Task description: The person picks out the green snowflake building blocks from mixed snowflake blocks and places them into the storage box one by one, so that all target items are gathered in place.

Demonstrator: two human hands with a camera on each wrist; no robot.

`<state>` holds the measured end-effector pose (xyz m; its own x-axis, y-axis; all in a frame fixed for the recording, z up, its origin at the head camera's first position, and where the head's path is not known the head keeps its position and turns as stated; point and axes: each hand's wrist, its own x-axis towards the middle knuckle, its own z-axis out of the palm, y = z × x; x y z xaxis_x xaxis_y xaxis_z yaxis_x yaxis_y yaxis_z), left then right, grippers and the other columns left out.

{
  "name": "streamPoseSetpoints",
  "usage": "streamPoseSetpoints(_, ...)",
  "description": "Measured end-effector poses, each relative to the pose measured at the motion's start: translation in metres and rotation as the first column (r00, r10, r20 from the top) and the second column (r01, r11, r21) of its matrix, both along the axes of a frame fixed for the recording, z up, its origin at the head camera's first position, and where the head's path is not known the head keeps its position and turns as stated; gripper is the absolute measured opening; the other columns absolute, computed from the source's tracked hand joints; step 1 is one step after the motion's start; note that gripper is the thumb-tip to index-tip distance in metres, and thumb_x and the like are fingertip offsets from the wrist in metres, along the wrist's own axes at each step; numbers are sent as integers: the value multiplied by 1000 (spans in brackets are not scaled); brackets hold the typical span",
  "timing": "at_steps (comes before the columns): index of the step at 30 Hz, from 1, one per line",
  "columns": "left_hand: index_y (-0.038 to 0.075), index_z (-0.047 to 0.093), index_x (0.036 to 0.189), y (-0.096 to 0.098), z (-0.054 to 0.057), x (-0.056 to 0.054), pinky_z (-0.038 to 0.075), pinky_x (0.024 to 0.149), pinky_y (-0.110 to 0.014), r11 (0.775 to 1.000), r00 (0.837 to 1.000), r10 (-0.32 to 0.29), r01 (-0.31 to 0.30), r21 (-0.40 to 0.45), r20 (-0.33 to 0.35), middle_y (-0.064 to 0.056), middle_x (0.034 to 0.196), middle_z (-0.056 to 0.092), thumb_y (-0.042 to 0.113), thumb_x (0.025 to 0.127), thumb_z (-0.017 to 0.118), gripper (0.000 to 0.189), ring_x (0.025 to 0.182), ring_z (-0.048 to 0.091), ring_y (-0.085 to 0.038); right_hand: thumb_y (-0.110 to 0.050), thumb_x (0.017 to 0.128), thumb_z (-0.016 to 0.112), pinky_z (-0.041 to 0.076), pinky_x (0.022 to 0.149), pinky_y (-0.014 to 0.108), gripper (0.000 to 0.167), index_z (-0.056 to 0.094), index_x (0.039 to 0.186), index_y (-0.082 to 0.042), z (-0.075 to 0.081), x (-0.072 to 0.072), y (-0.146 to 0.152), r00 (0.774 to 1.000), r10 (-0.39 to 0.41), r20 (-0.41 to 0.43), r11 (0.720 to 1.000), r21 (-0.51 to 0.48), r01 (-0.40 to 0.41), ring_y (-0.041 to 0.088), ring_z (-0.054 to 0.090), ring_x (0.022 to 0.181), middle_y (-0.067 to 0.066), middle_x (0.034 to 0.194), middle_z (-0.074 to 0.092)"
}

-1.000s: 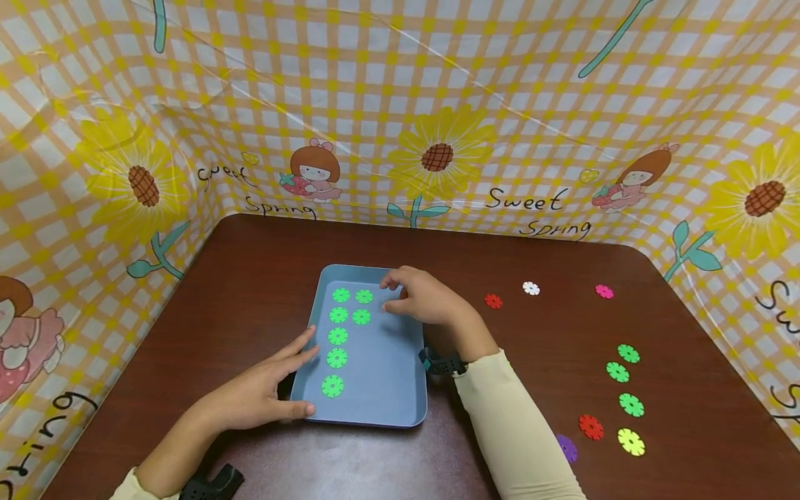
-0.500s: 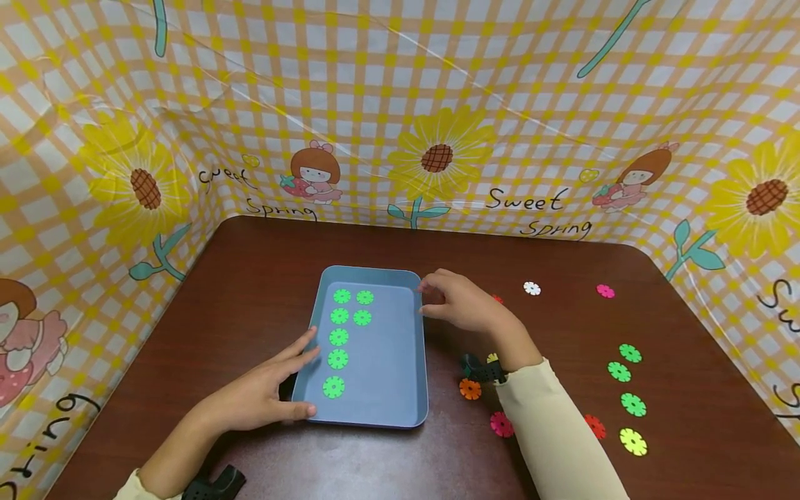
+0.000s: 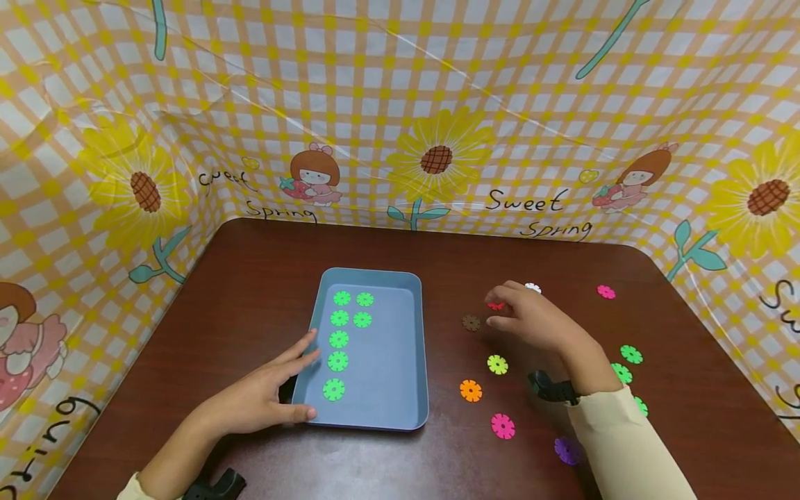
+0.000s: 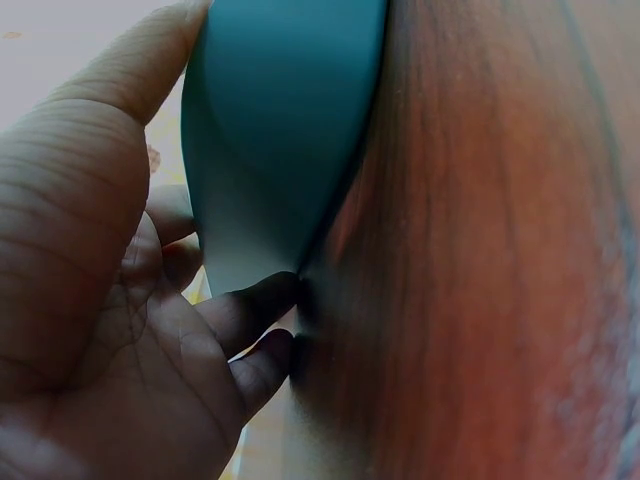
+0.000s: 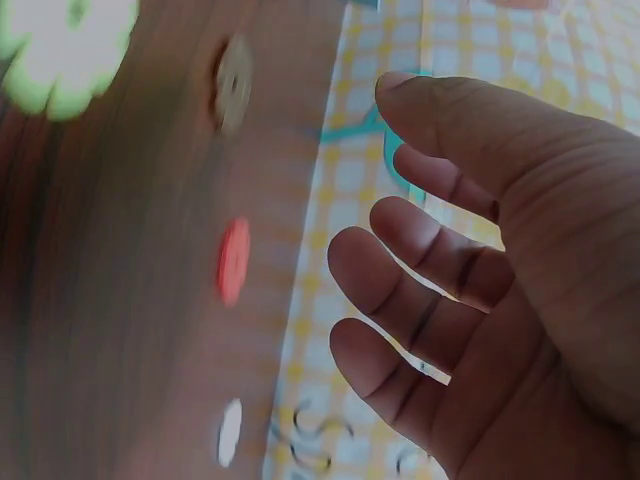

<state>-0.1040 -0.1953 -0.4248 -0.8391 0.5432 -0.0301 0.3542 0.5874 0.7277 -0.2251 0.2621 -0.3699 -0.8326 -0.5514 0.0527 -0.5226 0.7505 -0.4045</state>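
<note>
A light blue tray [image 3: 387,361] lies on the table with several green notched plastic discs [image 3: 338,339] lined up on its left side. My left hand [image 3: 256,392] rests against the tray's left edge, fingers spread, thumb at the near left corner; the left wrist view shows its fingers touching the tray's side. To the right of the tray, my right hand [image 3: 537,316] hovers above the table with loosely bent fingers and nothing between them. A red disc [image 5: 234,262] and a brown disc [image 3: 471,323] lie by its fingertips. The hand partly covers the red disc in the head view.
On the table's right side lie a yellow disc [image 3: 497,364], an orange disc [image 3: 471,391], a pink disc [image 3: 503,426], a purple disc [image 3: 567,451], a white disc [image 3: 533,287] and several green ones, some partly behind the right arm. A checked cloth [image 3: 362,90] surrounds the table.
My right hand has moved from over the tray rightward to the loose discs, uncovering the brown, yellow, orange and pink ones. The left hand and the discs in the tray stay put.
</note>
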Motion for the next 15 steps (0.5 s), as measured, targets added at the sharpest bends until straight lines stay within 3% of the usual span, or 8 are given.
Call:
streamPoseSetpoints(9, 6, 32, 155, 1, 0, 1, 30, 108, -59, 1000, 1000, -3, 3, 4, -3, 0, 167, 6, 52, 86, 73, 92, 149, 17, -29, -12, 88, 75, 48, 75, 46, 29, 64, 113, -1, 2, 15, 63, 993, -108, -43, 993, 53, 110, 25, 57, 86, 13, 107, 61)
streamPoseSetpoints(15, 5, 32, 155, 1, 1, 2, 31, 107, -59, 1000, 1000, -7, 7, 13, -4, 0, 167, 5, 51, 87, 72, 92, 149, 16, -30, -13, 87, 77, 50, 76, 49, 32, 64, 113, 0, -1, 25, 99, 986, -162, -41, 984, 67, 165, 32, 60, 92, 17, 111, 62)
